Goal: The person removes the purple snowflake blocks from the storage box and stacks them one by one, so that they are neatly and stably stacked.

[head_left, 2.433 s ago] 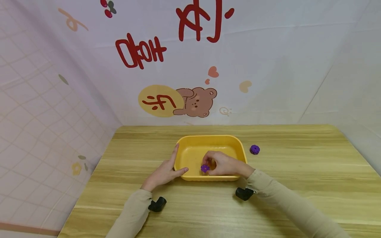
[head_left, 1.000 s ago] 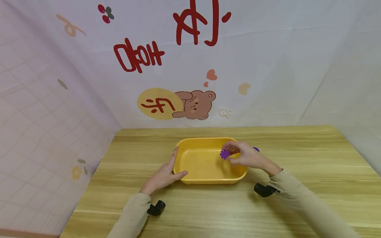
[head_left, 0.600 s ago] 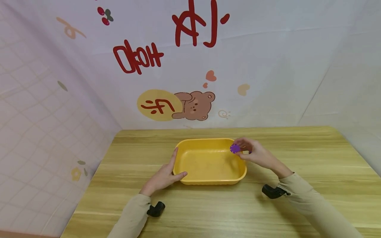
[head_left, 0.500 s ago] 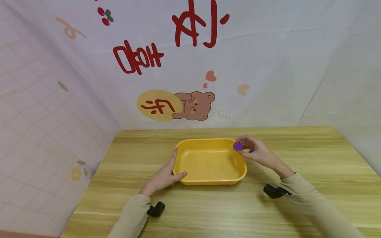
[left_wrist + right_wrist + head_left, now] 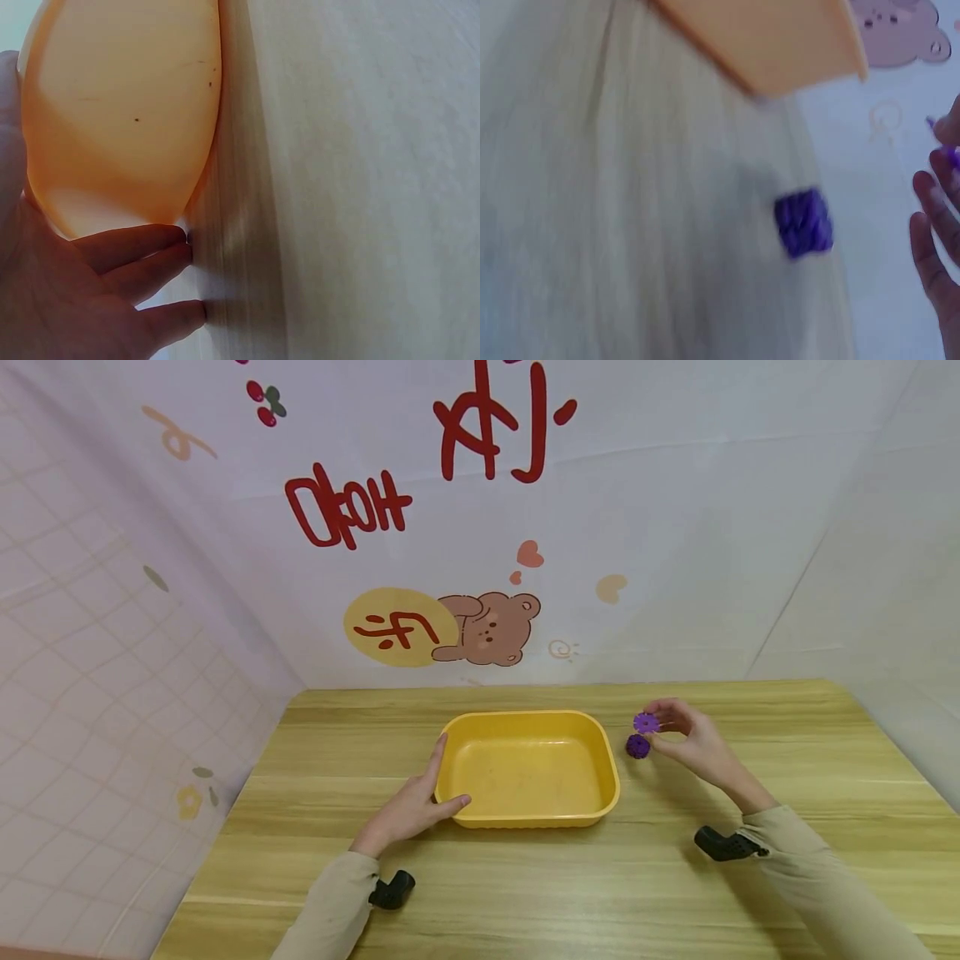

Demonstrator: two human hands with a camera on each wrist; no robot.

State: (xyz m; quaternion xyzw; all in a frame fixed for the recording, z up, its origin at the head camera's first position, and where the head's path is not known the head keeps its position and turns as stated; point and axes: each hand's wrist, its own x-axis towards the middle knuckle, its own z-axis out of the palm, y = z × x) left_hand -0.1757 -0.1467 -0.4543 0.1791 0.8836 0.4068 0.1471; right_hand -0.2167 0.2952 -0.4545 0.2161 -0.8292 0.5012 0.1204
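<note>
My right hand pinches a thin purple snowflake building disc between thumb and fingertips. It holds the disc just above a stack of matching purple discs, which stands on the table right of the yellow tray. In the right wrist view the stack looks blurred, and only a sliver of the held disc shows by the fingers. With straight fingers my left hand rests against the tray's left end, thumb over the front rim. Its fingers touch the tray's outer wall in the left wrist view.
The light wood table runs back to a white printed cloth. A black wrist mount sits under each sleeve, the right one low over the table.
From over the tray, my right hand has carried the pinched disc rightward past the rim to the purple stack, uncovering the stack. The left hand has stayed on the tray.
</note>
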